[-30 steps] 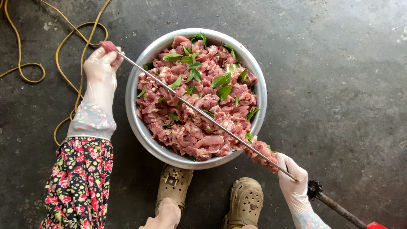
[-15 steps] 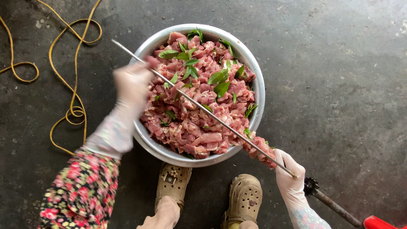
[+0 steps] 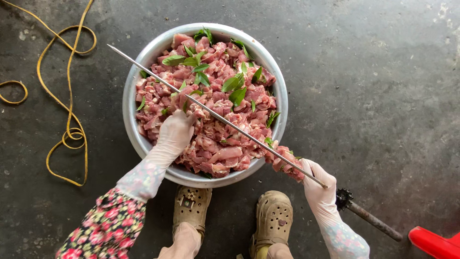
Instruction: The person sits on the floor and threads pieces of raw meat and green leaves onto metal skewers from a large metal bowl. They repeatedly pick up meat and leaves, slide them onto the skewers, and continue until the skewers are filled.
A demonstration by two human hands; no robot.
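Right hand (image 3: 320, 188) fingers clamp the long metal skewer (image 3: 215, 115) near its loaded end, angled across the steel bowl (image 3: 130, 96) so left hand (image 3: 176, 134), fingers curled into the meat chunks (image 3: 225, 144), feeds pieces on.

Bowl (image 3: 129, 100): plain silver-grey metal. Meat pieces (image 3: 215, 120) in the bowl: pink to deep red, with paler streaks. Leaves (image 3: 235, 88) scattered over the meat: bright to dark green. Skewer (image 3: 158, 79): bare silver steel. Threaded meat (image 3: 286, 162) on the skewer: the same pink-red. Left hand (image 3: 176, 133) and right hand (image 3: 320, 188): covered by translucent whitish gloves. Sleeves (image 3: 103, 230): dark ground with a red, pink and green flower pattern. Clogs (image 3: 273, 216): dull tan, dirt-stained, with a pattern of round holes. Cord (image 3: 69, 112): yellow. Floor (image 3: 373, 86): dark grey, mottled. Rod (image 3: 371, 219): dark rusty grey. Red object (image 3: 433, 242): glossy, bright red.
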